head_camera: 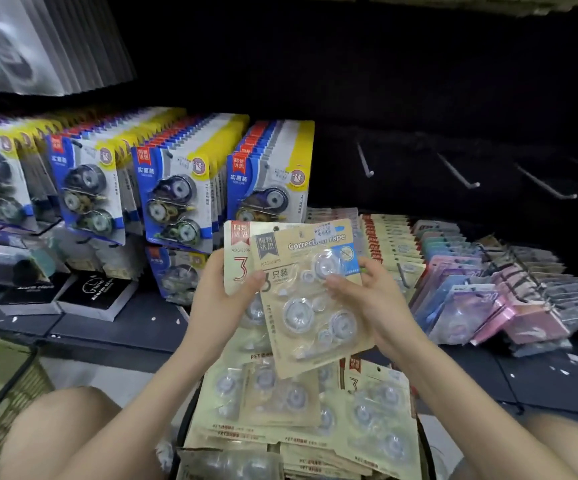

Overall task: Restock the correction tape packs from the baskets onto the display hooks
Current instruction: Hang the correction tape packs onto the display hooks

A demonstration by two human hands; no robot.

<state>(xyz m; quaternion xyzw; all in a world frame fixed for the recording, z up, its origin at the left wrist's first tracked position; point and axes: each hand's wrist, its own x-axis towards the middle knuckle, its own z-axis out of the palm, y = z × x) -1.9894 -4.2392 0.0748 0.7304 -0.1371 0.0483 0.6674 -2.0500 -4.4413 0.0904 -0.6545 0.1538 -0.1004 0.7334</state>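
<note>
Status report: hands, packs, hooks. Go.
Left hand grips rear beige cardboard correction tape pack; right hand pinches front beige pack. Neither hung yet. Bare metal hooks upper right, nothing in the way.

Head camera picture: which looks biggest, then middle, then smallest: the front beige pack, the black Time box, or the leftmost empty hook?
1. front beige pack, though it is nearest the camera, so its true size is unsure
2. black Time box
3. leftmost empty hook
</note>
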